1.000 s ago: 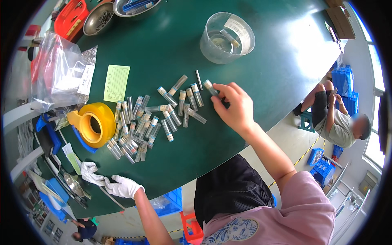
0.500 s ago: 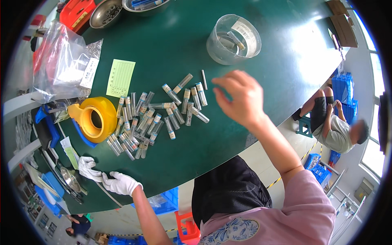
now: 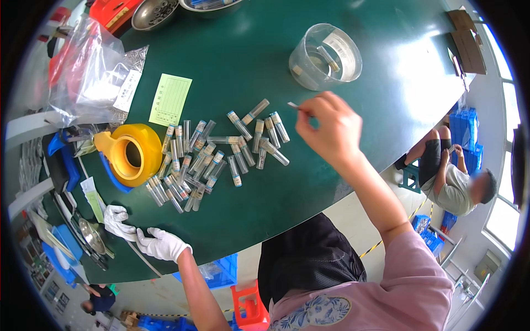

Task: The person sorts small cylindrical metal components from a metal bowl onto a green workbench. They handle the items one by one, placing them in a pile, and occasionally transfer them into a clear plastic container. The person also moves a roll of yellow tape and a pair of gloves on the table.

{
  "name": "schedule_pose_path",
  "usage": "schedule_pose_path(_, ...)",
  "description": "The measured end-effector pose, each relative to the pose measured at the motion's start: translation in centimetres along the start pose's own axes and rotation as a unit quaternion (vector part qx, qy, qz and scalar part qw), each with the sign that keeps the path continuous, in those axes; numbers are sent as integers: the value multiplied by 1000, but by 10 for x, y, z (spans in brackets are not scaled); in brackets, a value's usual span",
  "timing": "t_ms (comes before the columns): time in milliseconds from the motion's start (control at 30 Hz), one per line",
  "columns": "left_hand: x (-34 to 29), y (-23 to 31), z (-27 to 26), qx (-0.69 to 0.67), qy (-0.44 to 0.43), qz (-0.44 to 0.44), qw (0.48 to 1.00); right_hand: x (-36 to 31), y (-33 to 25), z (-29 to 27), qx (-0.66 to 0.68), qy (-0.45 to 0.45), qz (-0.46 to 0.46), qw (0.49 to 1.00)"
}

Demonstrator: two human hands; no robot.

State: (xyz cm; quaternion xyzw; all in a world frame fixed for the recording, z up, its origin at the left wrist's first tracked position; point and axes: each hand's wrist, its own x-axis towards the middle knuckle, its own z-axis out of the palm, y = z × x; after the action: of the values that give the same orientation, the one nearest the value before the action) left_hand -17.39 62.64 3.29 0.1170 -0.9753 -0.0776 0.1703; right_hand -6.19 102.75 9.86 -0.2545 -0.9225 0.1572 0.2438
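Note:
My bare right hand (image 3: pixel 331 129) is raised over the green table, fingertips pinched on a thin metal pin (image 3: pixel 292 105) whose end sticks out. Just left of it, many clear, labelled tubes (image 3: pixel 201 160) lie in a loose pile. Above the hand stands a clear round plastic tub (image 3: pixel 313 60) with a single tube (image 3: pixel 328 58) inside. In a white glove, my left hand (image 3: pixel 163 244) rests at the table's near-left edge with fingers loosely extended. A loose white glove (image 3: pixel 118 220) lies beside its fingertips.
Left of the tubes stands a yellow tape roll (image 3: pixel 132 154). A green paper card (image 3: pixel 170 99) and a clear plastic bag (image 3: pixel 91 83) of metal pieces lie behind. A metal bowl (image 3: pixel 152 14) stands at the far left. Another person (image 3: pixel 458 176) sits at the right.
My right hand has picked up the metal pin that lay beside the tubes. My left hand has stayed almost in place, and the whole view has shifted slightly.

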Motion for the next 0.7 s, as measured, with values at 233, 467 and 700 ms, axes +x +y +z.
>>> schedule_pose_path(233, -2, 6, -4, -54, -3, -31, 998, 45, 9, -45, 9, 173, 23, 985)
schedule_pose_path(467, -3, 7, -3, -35, -6, -26, 999, -18, -10, -1, 129, -174, 101, 971)
schedule_pose_path(700, -2, 7, -5, -15, 4, -1, 1000, -28, 1, 11, 153, -155, 149, 965)
